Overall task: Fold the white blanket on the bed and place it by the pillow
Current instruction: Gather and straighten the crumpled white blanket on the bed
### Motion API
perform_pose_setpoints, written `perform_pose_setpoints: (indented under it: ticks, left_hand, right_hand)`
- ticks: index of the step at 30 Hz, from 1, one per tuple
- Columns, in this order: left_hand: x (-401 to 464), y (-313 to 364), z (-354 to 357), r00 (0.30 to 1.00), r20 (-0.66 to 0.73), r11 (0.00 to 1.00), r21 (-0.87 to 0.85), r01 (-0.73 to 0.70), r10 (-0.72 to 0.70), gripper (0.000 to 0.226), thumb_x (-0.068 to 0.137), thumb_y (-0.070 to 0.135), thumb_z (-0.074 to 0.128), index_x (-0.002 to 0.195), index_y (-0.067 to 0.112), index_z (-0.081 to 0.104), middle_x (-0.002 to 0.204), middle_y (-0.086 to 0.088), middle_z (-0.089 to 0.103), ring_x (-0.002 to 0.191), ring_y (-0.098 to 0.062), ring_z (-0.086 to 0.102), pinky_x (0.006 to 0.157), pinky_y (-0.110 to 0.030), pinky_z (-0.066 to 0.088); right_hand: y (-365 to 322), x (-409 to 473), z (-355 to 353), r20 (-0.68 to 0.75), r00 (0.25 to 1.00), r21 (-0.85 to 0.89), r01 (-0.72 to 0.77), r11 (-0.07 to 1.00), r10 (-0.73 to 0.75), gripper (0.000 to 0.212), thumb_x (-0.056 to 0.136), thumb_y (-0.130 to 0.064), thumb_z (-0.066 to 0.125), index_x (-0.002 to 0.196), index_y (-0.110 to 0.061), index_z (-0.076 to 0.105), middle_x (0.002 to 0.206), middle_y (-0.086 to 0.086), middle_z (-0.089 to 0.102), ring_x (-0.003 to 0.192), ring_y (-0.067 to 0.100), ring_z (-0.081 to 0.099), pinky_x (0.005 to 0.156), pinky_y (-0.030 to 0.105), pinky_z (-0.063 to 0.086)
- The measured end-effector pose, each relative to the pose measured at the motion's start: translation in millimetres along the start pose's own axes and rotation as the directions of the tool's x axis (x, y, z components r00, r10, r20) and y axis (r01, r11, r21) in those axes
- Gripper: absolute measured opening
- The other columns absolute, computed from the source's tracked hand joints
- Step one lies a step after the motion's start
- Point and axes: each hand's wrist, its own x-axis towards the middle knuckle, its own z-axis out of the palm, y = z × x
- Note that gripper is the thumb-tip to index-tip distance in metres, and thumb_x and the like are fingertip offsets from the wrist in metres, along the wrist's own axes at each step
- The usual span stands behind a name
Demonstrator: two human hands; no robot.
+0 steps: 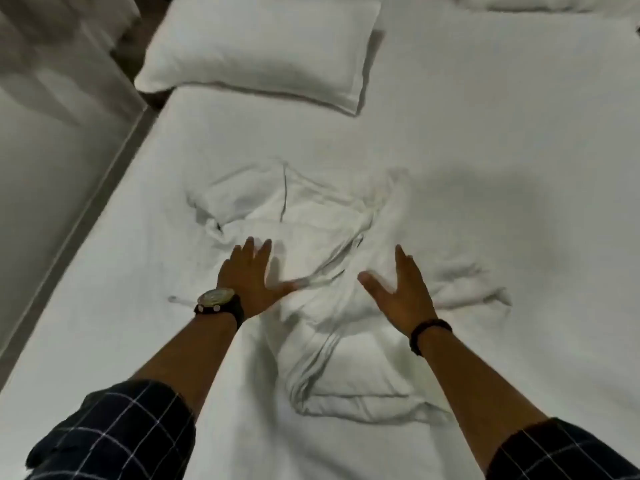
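The white blanket (325, 237) lies crumpled in a loose heap in the middle of the bed (485, 168). My left hand (251, 277), with a watch on the wrist, is spread flat over the heap's left part, fingers apart. My right hand (401, 292), with a dark band on the wrist, hovers open over the heap's right part, thumb out. Neither hand holds any cloth. A white pillow (263, 46) lies at the head of the bed, far left, well beyond the blanket.
A second pillow (540, 1) shows partly at the top right edge. The bed's left edge (104, 216) runs diagonally, with a pale wall or panel (45, 133) beside it. Bare sheet surrounds the blanket on all sides.
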Motion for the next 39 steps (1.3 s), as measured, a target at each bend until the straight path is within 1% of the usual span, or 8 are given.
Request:
perform_pose_setpoints:
  ticks: [7, 13, 19, 24, 29, 35, 37, 39]
  left_hand:
    - [37, -20, 61, 0.954, -0.247, 0.961, 0.258, -0.103, 0.169, 0.075, 0.081, 0.044, 0.067, 0.146, 0.017, 0.041, 0.156, -0.021, 0.029, 0.141, -0.05, 0.022, 0.104, -0.064, 0.031]
    - [53, -16, 75, 0.902, -0.367, 0.958, 0.249, -0.141, 0.228, 0.056, 0.063, 0.014, 0.081, 0.117, 0.003, 0.067, 0.132, -0.026, 0.058, 0.126, -0.06, 0.042, 0.091, -0.068, 0.042]
    - [42, 0, 85, 0.901, -0.416, 0.979, 0.196, -0.045, 0.125, 0.06, 0.073, 0.023, 0.076, 0.126, 0.002, 0.06, 0.14, -0.025, 0.051, 0.133, -0.056, 0.036, 0.1, -0.068, 0.035]
    - [-18, 78, 125, 0.878, -0.387, 0.959, 0.078, -0.272, 0.28, 0.07, 0.084, 0.053, 0.053, 0.135, 0.005, 0.054, 0.147, -0.026, 0.043, 0.139, -0.047, 0.033, 0.11, -0.058, 0.029]
    - [-60, 183, 170, 0.868, -0.107, 0.874, 0.012, -0.486, 0.485, 0.096, 0.075, 0.074, 0.049, 0.147, 0.012, 0.037, 0.159, -0.017, 0.025, 0.147, -0.035, 0.02, 0.118, -0.053, 0.021]
    - [-65, 246, 201, 0.97, 0.067, 0.968, 0.084, -0.238, 0.233, 0.122, 0.068, 0.083, 0.046, 0.154, 0.018, -0.01, 0.162, -0.006, -0.019, 0.148, -0.032, -0.019, 0.117, -0.057, -0.006]
    - [-73, 260, 207, 0.983, 0.03, 0.982, -0.069, -0.178, 0.18, 0.117, 0.068, 0.075, 0.052, 0.155, 0.02, -0.005, 0.162, -0.003, -0.014, 0.149, -0.027, -0.013, 0.119, -0.049, -0.003]
    - [-73, 276, 204, 0.998, -0.046, 0.931, -0.361, -0.062, 0.049, 0.111, 0.066, 0.063, 0.058, 0.156, 0.018, 0.01, 0.164, -0.006, 0.0, 0.15, -0.024, 0.003, 0.12, -0.038, 0.007]
  right_hand:
    - [19, 40, 67, -0.074, 0.997, -0.536, -0.026, 0.844, -0.016, 0.116, 0.065, -0.088, 0.048, 0.149, -0.038, -0.014, 0.157, 0.02, -0.025, 0.143, 0.043, -0.023, 0.11, 0.067, -0.004]
    - [14, 54, 91, -0.304, 0.948, -0.517, -0.08, 0.852, -0.095, 0.062, 0.089, -0.02, 0.055, 0.146, -0.022, 0.031, 0.158, 0.018, 0.019, 0.144, 0.041, 0.015, 0.113, 0.06, 0.021]
    - [34, 49, 46, -0.436, 0.882, -0.216, 0.089, 0.972, -0.177, 0.042, 0.089, -0.005, 0.052, 0.128, -0.021, 0.056, 0.122, 0.005, 0.065, 0.111, 0.026, 0.059, 0.086, 0.022, 0.036]
    - [55, 52, -6, -0.377, 0.914, 0.028, 0.172, 0.985, -0.149, 0.031, 0.082, -0.009, 0.058, 0.113, -0.01, 0.064, 0.107, 0.011, 0.069, 0.096, 0.021, 0.06, 0.086, 0.026, 0.043]
    - [107, 45, -127, -0.074, 0.971, 0.607, -0.137, 0.783, 0.227, 0.026, 0.087, -0.031, 0.054, 0.102, -0.013, 0.066, 0.078, -0.001, 0.069, 0.071, 0.013, 0.063, 0.065, 0.023, 0.052]
    - [221, 111, -305, -0.205, 0.953, 0.17, -0.19, 0.967, 0.223, 0.03, 0.091, -0.016, 0.051, 0.118, -0.005, 0.051, 0.102, 0.009, 0.058, 0.116, 0.039, 0.055, 0.054, 0.014, 0.052]
    - [220, 120, -348, -0.234, 0.956, -0.027, -0.188, 0.982, 0.176, 0.055, 0.079, -0.026, 0.066, 0.125, 0.003, 0.056, 0.119, 0.023, 0.06, 0.121, 0.044, 0.052, 0.073, 0.025, 0.054]
    - [199, 111, -370, -0.324, 0.939, -0.168, -0.172, 0.971, 0.11, 0.035, 0.084, -0.009, 0.067, 0.116, 0.005, 0.064, 0.124, 0.026, 0.061, 0.116, 0.044, 0.055, 0.093, 0.037, 0.045]
